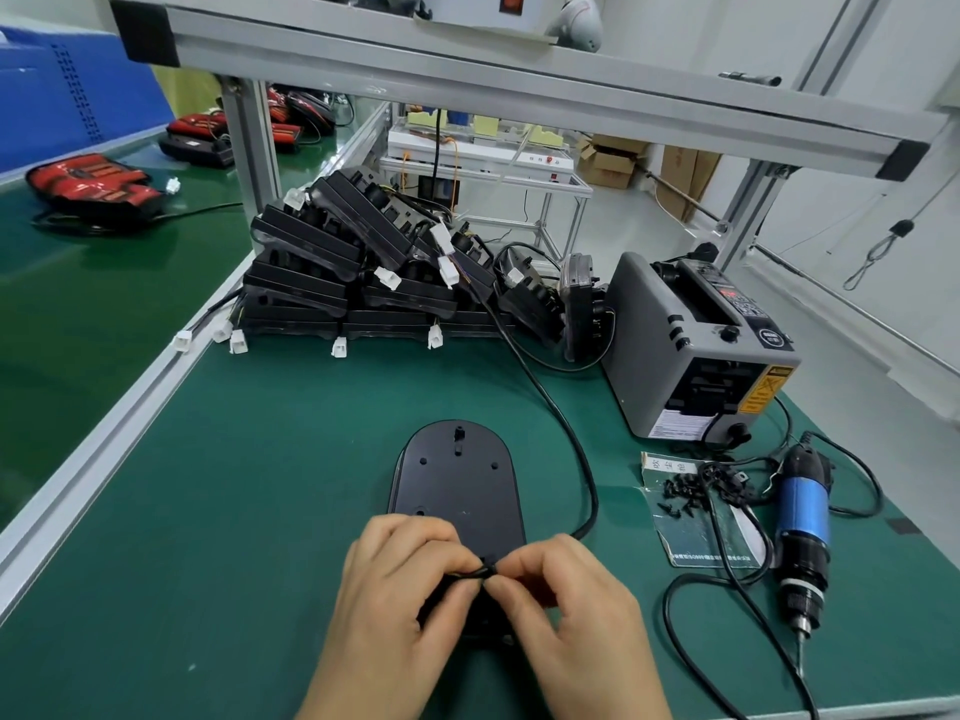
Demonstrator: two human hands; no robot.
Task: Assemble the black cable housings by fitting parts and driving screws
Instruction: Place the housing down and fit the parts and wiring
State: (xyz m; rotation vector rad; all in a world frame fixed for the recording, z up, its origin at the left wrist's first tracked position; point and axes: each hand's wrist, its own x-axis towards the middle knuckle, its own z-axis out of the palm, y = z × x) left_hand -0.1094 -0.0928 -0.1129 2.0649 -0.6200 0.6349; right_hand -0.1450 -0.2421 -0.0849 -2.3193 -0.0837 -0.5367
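A black oval housing (457,480) lies flat on the green mat, its near end hidden under my hands. My left hand (395,610) and my right hand (576,610) meet over that near end, and both pinch a small black cable part (480,570) between thumb and fingertips. A black cable (582,459) runs from the housing's near right side up toward the stack of housings. Loose black screws (680,491) lie on a card to the right. A blue and black electric screwdriver (802,537) lies beside them.
A pile of black housings (363,272) with white connectors fills the back of the mat. A grey tape dispenser (696,350) stands at the right rear. Red and black units (93,187) lie on the left conveyor. An aluminium frame (249,163) spans overhead.
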